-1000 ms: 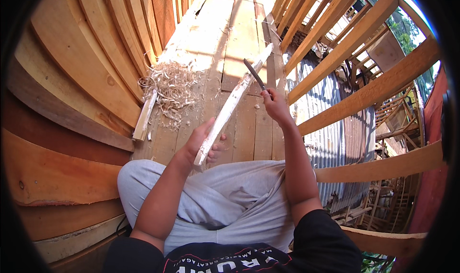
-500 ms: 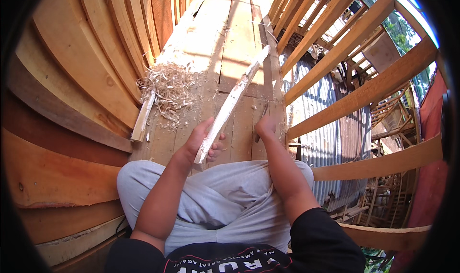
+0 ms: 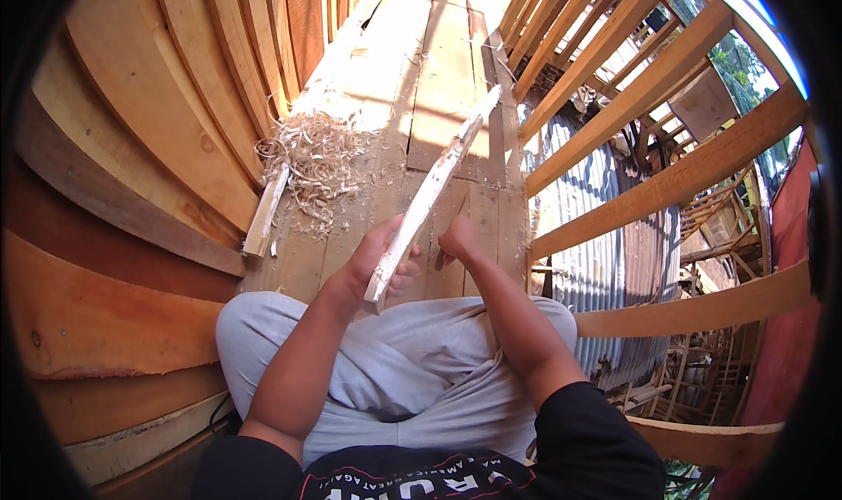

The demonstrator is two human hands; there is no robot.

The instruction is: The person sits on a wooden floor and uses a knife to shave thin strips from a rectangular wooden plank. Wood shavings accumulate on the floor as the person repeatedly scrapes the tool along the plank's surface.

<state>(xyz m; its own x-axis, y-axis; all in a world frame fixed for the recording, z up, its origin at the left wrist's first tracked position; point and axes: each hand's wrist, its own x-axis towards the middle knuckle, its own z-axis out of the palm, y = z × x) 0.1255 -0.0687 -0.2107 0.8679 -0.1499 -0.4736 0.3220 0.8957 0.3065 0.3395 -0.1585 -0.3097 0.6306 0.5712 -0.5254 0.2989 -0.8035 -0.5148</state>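
- The floor (image 3: pixel 438 66) is made of long wood boards, and bright sun falls on it near the top middle of the frame.
- A wall of boards (image 3: pixel 184 140) fills the left side.
- On the right side, slanted wood bars (image 3: pixel 675 171) make a rail, and past them is a wavy metal sheet (image 3: pixel 588 246).
- Curly wood shavings (image 3: pixel 320 162) lie in a heap left of the middle, touching a short wood block (image 3: pixel 266 215).
- A long pale stick (image 3: pixel 432 189) is in the middle of the frame, tilted up to the right.
- The left hand (image 3: pixel 370 259) is closed around the low part of the stick.
- The right hand (image 3: pixel 460 239) is closed around a thin knife (image 3: pixel 440 260), just beside the stick and not touching it.
- The fist hides much of the knife, and its blade is hard to see.
- The stick covers part of the left hand.
- Gray pants (image 3: pixel 421 360) show low in the frame, and a black shirt (image 3: pixel 583 439) is cut off at the bottom.
- Things far off at the upper right are too small to tell.
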